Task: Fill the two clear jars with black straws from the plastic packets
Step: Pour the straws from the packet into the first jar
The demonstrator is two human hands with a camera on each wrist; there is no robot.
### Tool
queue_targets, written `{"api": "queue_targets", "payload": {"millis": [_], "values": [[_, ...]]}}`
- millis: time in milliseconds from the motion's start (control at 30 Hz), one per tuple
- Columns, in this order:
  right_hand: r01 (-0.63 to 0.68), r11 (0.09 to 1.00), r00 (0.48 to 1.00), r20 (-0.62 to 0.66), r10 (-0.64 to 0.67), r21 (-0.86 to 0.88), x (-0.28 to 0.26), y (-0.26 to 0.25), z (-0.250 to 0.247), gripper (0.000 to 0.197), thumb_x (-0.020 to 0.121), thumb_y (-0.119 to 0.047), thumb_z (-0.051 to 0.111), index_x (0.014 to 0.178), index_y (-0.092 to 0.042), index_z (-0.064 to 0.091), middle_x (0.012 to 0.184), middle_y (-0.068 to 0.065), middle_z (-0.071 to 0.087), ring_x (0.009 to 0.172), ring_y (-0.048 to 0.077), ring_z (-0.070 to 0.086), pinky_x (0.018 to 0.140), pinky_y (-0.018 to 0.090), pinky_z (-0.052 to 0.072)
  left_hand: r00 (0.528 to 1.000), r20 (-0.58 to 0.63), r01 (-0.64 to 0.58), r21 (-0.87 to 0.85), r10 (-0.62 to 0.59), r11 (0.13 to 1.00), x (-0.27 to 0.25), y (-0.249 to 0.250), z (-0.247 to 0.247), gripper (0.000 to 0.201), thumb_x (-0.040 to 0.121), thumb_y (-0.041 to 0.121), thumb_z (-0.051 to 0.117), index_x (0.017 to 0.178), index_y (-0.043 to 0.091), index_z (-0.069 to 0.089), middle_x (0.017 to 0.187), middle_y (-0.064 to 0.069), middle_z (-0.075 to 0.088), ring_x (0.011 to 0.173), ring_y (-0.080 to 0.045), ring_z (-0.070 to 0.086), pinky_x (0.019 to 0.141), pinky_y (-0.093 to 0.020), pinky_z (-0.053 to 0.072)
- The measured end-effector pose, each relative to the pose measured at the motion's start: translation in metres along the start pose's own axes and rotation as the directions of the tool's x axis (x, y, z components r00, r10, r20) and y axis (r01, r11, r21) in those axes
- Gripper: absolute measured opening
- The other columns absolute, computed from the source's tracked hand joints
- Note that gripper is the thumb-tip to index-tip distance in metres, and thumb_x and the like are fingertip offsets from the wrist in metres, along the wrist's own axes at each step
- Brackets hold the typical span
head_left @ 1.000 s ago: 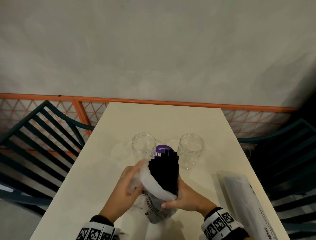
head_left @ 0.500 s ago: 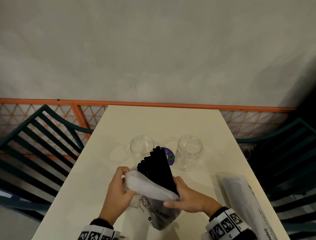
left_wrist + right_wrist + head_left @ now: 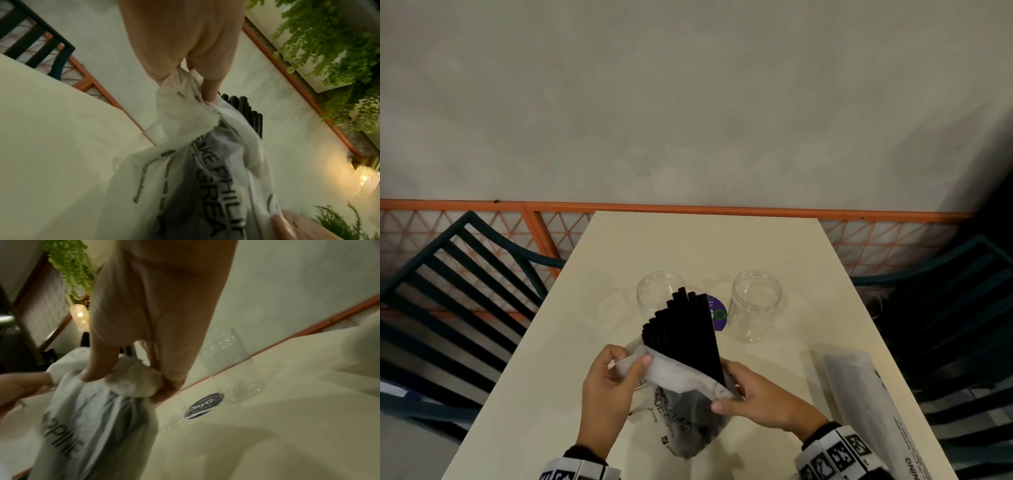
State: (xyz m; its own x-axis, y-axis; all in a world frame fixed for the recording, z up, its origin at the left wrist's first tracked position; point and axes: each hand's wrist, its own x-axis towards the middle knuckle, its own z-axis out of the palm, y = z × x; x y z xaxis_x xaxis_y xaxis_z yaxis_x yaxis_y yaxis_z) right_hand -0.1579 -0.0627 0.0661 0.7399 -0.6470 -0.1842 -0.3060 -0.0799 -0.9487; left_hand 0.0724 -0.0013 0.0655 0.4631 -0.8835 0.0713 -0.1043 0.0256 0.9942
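A bundle of black straws (image 3: 683,334) sticks out of an opened white plastic packet (image 3: 681,407) that stands on the cream table (image 3: 791,359). My left hand (image 3: 606,387) pinches the rolled-down packet rim (image 3: 197,100) on its left side. My right hand (image 3: 760,397) grips the same packet (image 3: 98,415) on its right side. Two clear empty jars stand behind the packet: the left jar (image 3: 654,294) partly hidden by the straw tips, the right jar (image 3: 756,305) in full view. The straw tips (image 3: 244,110) lean toward the left jar.
A second, closed packet (image 3: 873,411) lies on the table at the right near the edge. A round purple sticker (image 3: 717,317) sits between the jars. Dark slatted chairs (image 3: 458,291) flank the table, and an orange rail (image 3: 688,207) runs behind it.
The packet's rim has been pushed further down, baring more of the straws. The bundle has tilted left, toward the left jar. My left hand now pinches the rim with curled fingers.
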Motion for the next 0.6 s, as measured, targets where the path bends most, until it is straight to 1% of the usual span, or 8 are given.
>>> {"api": "queue_targets", "payload": {"millis": [67, 200, 233, 300, 333, 433, 500, 600], "values": [[-0.039, 0.994, 0.999, 0.021, 0.037, 0.098, -0.005, 0.005, -0.004, 0.049, 0.087, -0.010, 0.062, 0.129, -0.029, 0.047, 0.129, -0.010, 0.056, 0.119, -0.001, 0.052, 0.097, 0.015, 0.040, 0.999, -0.031, 0.021, -0.001, -0.021, 1.000, 0.000, -0.002, 0.000, 0.042, 0.054, 0.051, 0.069, 0.066, 0.018, 0.047, 0.060, 0.004, 0.053, 0.062, -0.021, 0.048, 0.061, -0.032, 0.043], [-0.088, 0.996, 0.986, -0.139, 0.086, -0.008, -0.007, 0.016, -0.006, 0.021, 0.091, -0.020, 0.057, 0.103, -0.036, 0.062, 0.098, -0.011, 0.066, 0.094, 0.005, 0.060, 0.085, 0.018, 0.045, 1.000, -0.001, -0.018, 0.082, 0.018, 0.997, -0.007, 0.006, 0.006, 0.039, 0.055, 0.055, 0.068, 0.076, 0.025, 0.056, 0.076, -0.009, 0.064, 0.070, -0.021, 0.058, 0.068, -0.043, 0.053], [-0.090, 0.995, 0.980, -0.183, 0.082, -0.032, -0.006, 0.020, -0.006, 0.022, 0.091, -0.021, 0.057, 0.106, -0.035, 0.062, 0.101, -0.010, 0.067, 0.097, 0.006, 0.061, 0.087, 0.021, 0.046, 0.999, 0.014, -0.039, 0.129, 0.038, 0.991, -0.010, 0.010, 0.008, 0.039, 0.054, 0.056, 0.067, 0.079, 0.028, 0.057, 0.080, -0.004, 0.065, 0.074, -0.015, 0.060, 0.070, -0.039, 0.053], [-0.097, 0.995, 0.955, -0.284, 0.083, -0.034, -0.002, 0.026, -0.005, 0.027, 0.087, -0.021, 0.061, 0.113, -0.030, 0.062, 0.107, -0.005, 0.068, 0.100, 0.009, 0.063, 0.091, 0.028, 0.048, 0.995, 0.043, -0.095, 0.233, 0.088, 0.968, -0.016, 0.018, 0.013, 0.043, 0.050, 0.059, 0.066, 0.081, 0.032, 0.055, 0.087, 0.006, 0.063, 0.084, -0.003, 0.057, 0.069, -0.014, 0.046], [-0.125, 0.992, 0.933, -0.343, 0.106, -0.032, 0.001, 0.027, -0.005, 0.029, 0.085, -0.021, 0.064, 0.113, -0.026, 0.061, 0.105, -0.004, 0.068, 0.097, 0.011, 0.063, 0.089, 0.028, 0.050, 0.991, 0.054, -0.129, 0.278, 0.119, 0.952, -0.019, 0.021, 0.017, 0.043, 0.049, 0.059, 0.067, 0.080, 0.033, 0.054, 0.089, 0.009, 0.059, 0.088, 0.001, 0.054, 0.069, -0.009, 0.043], [-0.225, 0.973, 0.848, -0.502, 0.169, -0.052, 0.005, 0.027, -0.002, 0.022, 0.080, -0.023, 0.071, 0.098, -0.020, 0.057, 0.082, -0.007, 0.060, 0.071, 0.005, 0.055, 0.063, 0.008, 0.044, 0.981, 0.044, -0.190, 0.361, 0.186, 0.913, -0.026, 0.025, 0.027, 0.039, 0.053, 0.044, 0.081, 0.076, 0.033, 0.052, 0.093, 0.007, 0.047, 0.091, 0.009, 0.047, 0.072, -0.002, 0.038], [-0.235, 0.969, 0.806, -0.572, 0.153, -0.071, 0.007, 0.028, 0.000, 0.020, 0.078, -0.023, 0.073, 0.081, -0.019, 0.053, 0.068, -0.009, 0.053, 0.058, 0.003, 0.046, 0.054, 0.008, 0.040, 0.983, 0.001, -0.170, 0.374, 0.183, 0.912, -0.031, 0.025, 0.034, 0.038, 0.058, 0.020, 0.085, 0.075, 0.029, 0.052, 0.095, 0.002, 0.042, 0.089, 0.013, 0.044, 0.073, 0.000, 0.038], [-0.224, 0.972, 0.793, -0.594, 0.139, -0.072, 0.007, 0.031, 0.001, 0.025, 0.079, -0.026, 0.072, 0.071, -0.017, 0.050, 0.061, -0.003, 0.048, 0.053, 0.010, 0.042, 0.050, 0.012, 0.037, 0.978, -0.047, -0.168, 0.402, 0.204, 0.900, -0.039, 0.023, 0.046, 0.035, 0.063, 0.011, 0.082, 0.074, 0.024, 0.051, 0.095, 0.008, 0.039, 0.089, 0.010, 0.044, 0.073, -0.002, 0.038]]}}
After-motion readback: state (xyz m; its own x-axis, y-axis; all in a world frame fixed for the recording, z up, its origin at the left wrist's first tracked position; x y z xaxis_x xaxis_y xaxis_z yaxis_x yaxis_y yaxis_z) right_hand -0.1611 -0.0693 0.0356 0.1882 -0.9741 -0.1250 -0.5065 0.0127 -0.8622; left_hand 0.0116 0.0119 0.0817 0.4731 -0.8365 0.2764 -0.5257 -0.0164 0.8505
